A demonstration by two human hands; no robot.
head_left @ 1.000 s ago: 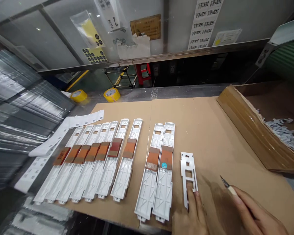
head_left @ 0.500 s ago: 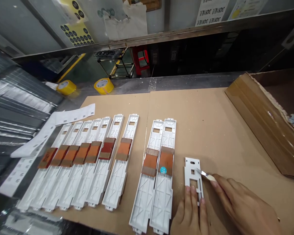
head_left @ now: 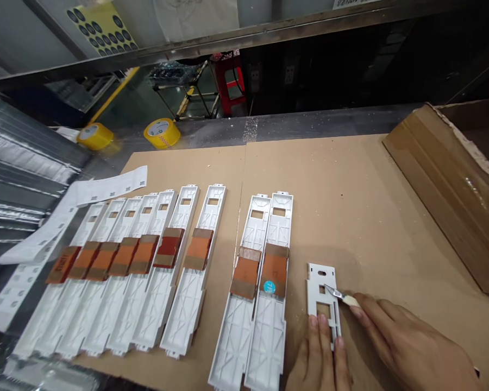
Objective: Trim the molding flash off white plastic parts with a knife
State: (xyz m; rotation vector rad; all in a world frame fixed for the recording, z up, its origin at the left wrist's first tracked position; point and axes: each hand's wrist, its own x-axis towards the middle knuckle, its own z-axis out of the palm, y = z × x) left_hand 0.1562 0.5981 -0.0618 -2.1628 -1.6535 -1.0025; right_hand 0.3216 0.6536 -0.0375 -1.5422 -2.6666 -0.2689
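The small white plastic plate (head_left: pixel 323 296) lies flat on the cardboard sheet (head_left: pixel 350 206), near its front edge, just to the right of a pair of long white trays (head_left: pixel 264 282). My left hand (head_left: pixel 320 358) lies flat on the plate's near end, fingers (head_left: pixel 313 326) stretched out and pressing it down, gripping nothing. My right hand (head_left: pixel 407 347) is closed around a slim knife (head_left: pixel 338 294), pinched near its pale handle, and the blade tip rests on the plate by one of its square cut-outs.

The two trays beside the plate lie side by side, touching, each with a brown pad across its middle; the right one carries a round blue sticker (head_left: pixel 269 287). Further left, across a gap of bare cardboard, a row of more such trays (head_left: pixel 138 271) lies edge to edge, each with its own brown pad. White label strips (head_left: pixel 106 187) lie past the row's far left end. Two yellow tape rolls (head_left: pixel 161 133) sit on the metal surface behind the cardboard. At the right, well apart from my hands, stands a brown cardboard box (head_left: pixel 444 184) with its flap tilted toward the sheet.
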